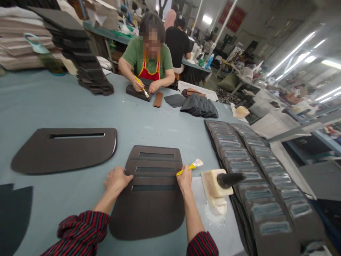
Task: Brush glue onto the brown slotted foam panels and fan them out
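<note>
Reading the head feed from my desk. Left hand [116, 180] lies palm down on the left edge of the slotted panel [147, 208], fingers close together and pressing on the dark sheet; the pressure looks meant to stop the panel sliding. The panel sits flat on the blue-grey table [80, 113], directly between both forearms, within easy reach of either hand.

Right hand [184, 180] pinches the yellow handle of a brush [189, 168] at the panel's right edge. Bristles point up and outward, clear of the panel, perhaps to keep them from marking it. Pale residue shows on the bristles.

Just right of that hand is a cream block [211, 185] with a dark tapered handle [230, 180] lying across it, on a white sheet [213, 217] flecked with residue. Its position beside the right hand seems convenient for the brush. Further right, overlapping panels [266, 177] lie in rows, their slots edged with a pale blue-grey coating, seemingly spread out to keep coated areas apart.

A second slotted panel [64, 151] lies to the left, untouched. Across the table, a co-worker [146, 53] holds a similar brush [140, 83] over a dark piece [138, 90].
</note>
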Demonstrator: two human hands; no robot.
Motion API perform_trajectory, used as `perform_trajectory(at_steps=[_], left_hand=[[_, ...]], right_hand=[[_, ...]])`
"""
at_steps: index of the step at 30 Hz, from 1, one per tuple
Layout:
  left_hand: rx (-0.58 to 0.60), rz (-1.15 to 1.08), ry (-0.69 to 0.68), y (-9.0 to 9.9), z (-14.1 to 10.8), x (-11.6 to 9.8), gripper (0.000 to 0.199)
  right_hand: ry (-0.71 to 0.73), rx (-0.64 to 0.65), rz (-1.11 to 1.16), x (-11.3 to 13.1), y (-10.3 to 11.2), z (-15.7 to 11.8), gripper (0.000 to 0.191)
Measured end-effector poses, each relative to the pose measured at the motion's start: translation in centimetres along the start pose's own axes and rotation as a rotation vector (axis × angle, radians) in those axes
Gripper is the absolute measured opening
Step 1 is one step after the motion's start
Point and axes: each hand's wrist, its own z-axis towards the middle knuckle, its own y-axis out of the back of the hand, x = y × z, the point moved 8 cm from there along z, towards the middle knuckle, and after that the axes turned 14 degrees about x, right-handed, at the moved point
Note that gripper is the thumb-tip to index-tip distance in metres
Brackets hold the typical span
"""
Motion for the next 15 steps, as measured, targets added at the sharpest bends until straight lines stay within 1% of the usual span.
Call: perform_trajectory(at_steps=[5,8,10,15], left_hand=[[0.063,-0.042,0.004,-0.3,-0.6,-0.3,0.066],[0.050,-0.041,-0.010,0.0,-1.2,-0.6,0.072],[0.035,-0.048,-0.030,0.1,-1.7,-0.8,0.071],[-0.022,-0.086,-0.062,-0.1,-2.5,-0.9,0.066]], right_hand=[[-0.034,0.006,0.071,0.0,0.0,-0.1,0.024],[-0.039,0.037,0.076,0.0,-0.3,-0.3,0.022],[-0.040,0.056,0.056,0.0,-0.6,-0.6,0.018],[-0.049,0.003,0.002,0.3,-0.4,-1.7,0.013]])
